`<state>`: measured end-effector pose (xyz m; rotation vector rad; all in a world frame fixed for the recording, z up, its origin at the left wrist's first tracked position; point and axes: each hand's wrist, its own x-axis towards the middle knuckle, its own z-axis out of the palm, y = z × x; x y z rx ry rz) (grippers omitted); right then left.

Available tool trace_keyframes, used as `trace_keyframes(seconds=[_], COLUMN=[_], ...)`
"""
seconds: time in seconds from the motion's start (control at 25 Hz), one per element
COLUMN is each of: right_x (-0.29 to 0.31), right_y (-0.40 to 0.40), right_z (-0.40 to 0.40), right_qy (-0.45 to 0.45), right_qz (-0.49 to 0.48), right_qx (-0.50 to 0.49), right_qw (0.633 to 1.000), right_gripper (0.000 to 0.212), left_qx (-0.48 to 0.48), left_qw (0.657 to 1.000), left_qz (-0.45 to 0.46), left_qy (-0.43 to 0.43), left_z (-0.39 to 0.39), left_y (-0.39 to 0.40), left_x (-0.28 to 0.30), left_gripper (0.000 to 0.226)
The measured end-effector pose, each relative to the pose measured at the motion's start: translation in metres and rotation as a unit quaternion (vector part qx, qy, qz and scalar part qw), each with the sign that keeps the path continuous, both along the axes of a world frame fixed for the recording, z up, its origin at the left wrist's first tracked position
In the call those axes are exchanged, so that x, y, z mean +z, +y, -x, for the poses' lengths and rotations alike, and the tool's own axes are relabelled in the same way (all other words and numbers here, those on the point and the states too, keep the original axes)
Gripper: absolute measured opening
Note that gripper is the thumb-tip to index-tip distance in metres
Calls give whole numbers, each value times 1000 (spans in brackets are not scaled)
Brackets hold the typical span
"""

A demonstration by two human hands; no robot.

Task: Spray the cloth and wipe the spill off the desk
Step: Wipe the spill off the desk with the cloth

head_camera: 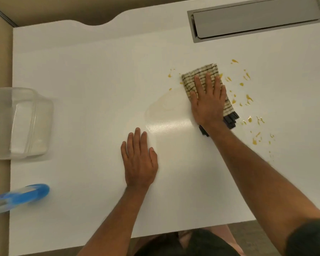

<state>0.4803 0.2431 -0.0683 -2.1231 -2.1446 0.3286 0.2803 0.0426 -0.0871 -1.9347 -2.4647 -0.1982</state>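
Note:
A folded checked cloth [201,74], beige with dark lines and a dark hem, lies on the white desk [81,80]. My right hand [208,100] presses flat on it, fingers spread. Yellow-orange spill drops [248,97] are scattered right of the cloth, with a few small ones at its left. A wet, shiny smear [166,115] spreads on the desk left of the cloth. My left hand [139,160] rests flat on the desk, holding nothing. The blue and white spray bottle [20,196] stands at the desk's left edge, blurred.
A clear plastic container [18,122] sits at the left edge of the desk. A grey metal cable hatch [255,19] is set into the desk at the far right. The near edge of the desk runs just above my lap.

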Motion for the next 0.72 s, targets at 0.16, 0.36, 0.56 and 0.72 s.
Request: trace_keyframes(seconds=[0.16,0.36,0.56,0.72], right_x=[5,-2,-2,3], right_y=[19,-62,-8,75], right_z=[77,75,7,37], right_qy=[26,28,4,9], right_qz=[17,23,5,0], right_qx=[36,244,96,19], right_qw=[999,969,995,1000], right_gripper=[61,58,56,59], left_qx=[0,3,-6,-8], left_qw=[1000,1000,1000,1000], left_qz=[-3,15,13,-1], left_qy=[3,2,-7,-13], left_z=[-1,-1,1,2], left_y=[1,1,2,1], left_x=[-1,2,-2,-8], left_gripper=[56,58,58,58])
